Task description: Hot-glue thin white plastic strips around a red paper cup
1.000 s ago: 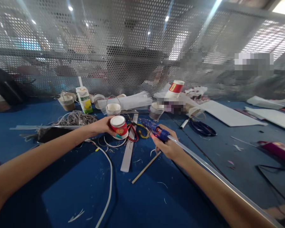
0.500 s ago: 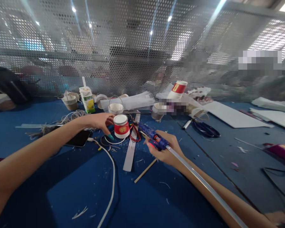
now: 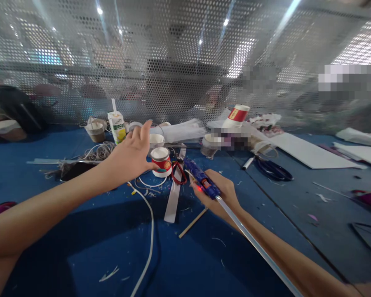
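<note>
My right hand [image 3: 220,197] grips a blue glue gun [image 3: 200,180] with a red light on it and a long clear glue stick [image 3: 253,243] running back along my forearm. A small red and white paper cup [image 3: 161,161] stands upside down on the blue table [image 3: 185,251]. My left hand [image 3: 130,156] hovers just left of the cup with fingers spread, its thumb tip close to the cup's side. Red-handled scissors [image 3: 178,175] lie between the cup and the gun.
A white strip [image 3: 174,196] and a wooden stick [image 3: 192,223] lie near my hands. A white cable [image 3: 149,239], a phone [image 3: 76,170], a juice carton [image 3: 117,128], more cups [image 3: 157,140], blue scissors [image 3: 273,170] and white boards [image 3: 306,152] crowd the back. A perforated metal screen [image 3: 185,62] closes off the far side.
My left hand has set the red cup down on the table, let go of it and lifted with fingers spread. The right hand with the glue gun has barely moved.
</note>
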`<control>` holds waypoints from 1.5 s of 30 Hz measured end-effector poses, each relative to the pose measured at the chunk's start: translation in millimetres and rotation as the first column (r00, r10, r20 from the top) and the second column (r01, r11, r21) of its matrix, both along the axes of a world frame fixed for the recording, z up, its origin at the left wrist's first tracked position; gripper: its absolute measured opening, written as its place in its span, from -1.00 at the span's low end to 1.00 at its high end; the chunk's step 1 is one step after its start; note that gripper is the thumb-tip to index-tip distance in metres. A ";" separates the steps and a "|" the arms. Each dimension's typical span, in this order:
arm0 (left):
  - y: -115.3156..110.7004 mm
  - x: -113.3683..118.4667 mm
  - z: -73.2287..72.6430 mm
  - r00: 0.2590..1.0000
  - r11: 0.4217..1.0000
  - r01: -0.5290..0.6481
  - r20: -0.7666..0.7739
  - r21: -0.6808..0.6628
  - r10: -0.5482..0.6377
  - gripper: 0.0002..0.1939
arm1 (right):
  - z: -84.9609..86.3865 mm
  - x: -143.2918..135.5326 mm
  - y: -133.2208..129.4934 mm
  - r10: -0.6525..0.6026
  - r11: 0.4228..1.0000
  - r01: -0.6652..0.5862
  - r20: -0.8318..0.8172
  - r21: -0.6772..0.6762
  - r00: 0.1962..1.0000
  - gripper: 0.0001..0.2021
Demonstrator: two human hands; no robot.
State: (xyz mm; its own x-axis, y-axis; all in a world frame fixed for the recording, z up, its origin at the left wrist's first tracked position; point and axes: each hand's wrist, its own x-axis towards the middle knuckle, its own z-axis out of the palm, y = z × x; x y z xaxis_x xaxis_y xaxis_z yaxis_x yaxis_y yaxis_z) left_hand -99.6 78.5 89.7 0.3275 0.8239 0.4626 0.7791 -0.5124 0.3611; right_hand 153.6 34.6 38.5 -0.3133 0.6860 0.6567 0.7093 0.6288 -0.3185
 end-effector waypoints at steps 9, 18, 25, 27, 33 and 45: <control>38.4 16.6 -41.4 0.935 0.984 0.063 0.354 -0.168 0.000 0.09 | -0.8 1.1 -1.4 -0.019 0.999 0.018 -0.032 -0.033 0.999 -0.87; 40.2 11.4 -36.0 0.873 0.901 0.377 0.408 -0.215 -0.268 0.10 | -7.0 0.4 2.1 -0.013 1.000 0.015 -0.103 0.016 0.995 -0.81; 41.8 1.4 -28.1 0.809 0.792 0.535 0.450 -0.293 -0.380 0.07 | -10.7 1.4 4.6 -0.014 0.998 0.019 -0.066 0.061 0.998 -0.82; 40.7 -0.1 -24.8 0.817 0.782 0.540 0.417 -0.312 -0.398 0.06 | -11.9 1.2 4.9 -0.016 0.997 0.020 -0.051 0.070 0.999 -0.83; 41.6 -2.0 -25.6 0.811 0.754 0.557 0.424 -0.349 -0.403 0.06 | -12.6 1.4 4.5 0.008 0.998 -0.003 -0.075 0.066 0.997 -0.82; -33.2 18.1 14.6 0.915 0.922 0.387 0.121 0.002 -0.384 -0.50 | 0.7 -1.8 -9.4 0.050 0.998 -0.052 0.081 0.028 0.995 -0.93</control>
State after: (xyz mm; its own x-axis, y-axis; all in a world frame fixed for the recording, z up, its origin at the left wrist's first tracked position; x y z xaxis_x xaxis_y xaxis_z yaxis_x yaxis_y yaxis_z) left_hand -81.5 45.3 104.3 0.5660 0.6547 0.5010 0.4742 -0.7557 0.4517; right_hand 151.8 25.2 39.2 -0.3998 0.6481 0.6481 0.6983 0.6734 -0.2427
